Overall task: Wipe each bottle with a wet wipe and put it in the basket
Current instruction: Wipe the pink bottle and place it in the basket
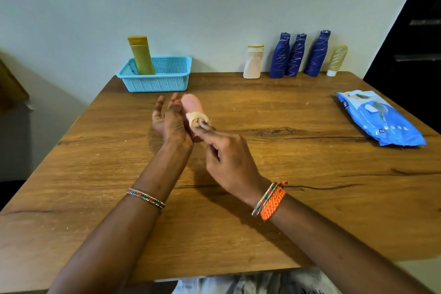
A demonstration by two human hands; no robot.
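basket (156, 79): at the far left of the counter (262, 162), with one yellow bottle (141, 55) standing in it already.
left hand (168, 122): our fingers are spread, and the pink bottle (192, 104) rests against the palm more than in a grip; a firm rub could slide it off onto the counter.
right hand (226, 157): our fingers pinch the wipe (196, 120) against the bottle's middle; bunched so small, we may leave patches unwiped.
waiting bottles (296, 57): five stand close together at the back edge, right of the basket; reaching in carelessly could topple a neighbour.
wipe pack (379, 117): lies far right, well apart from our hands.
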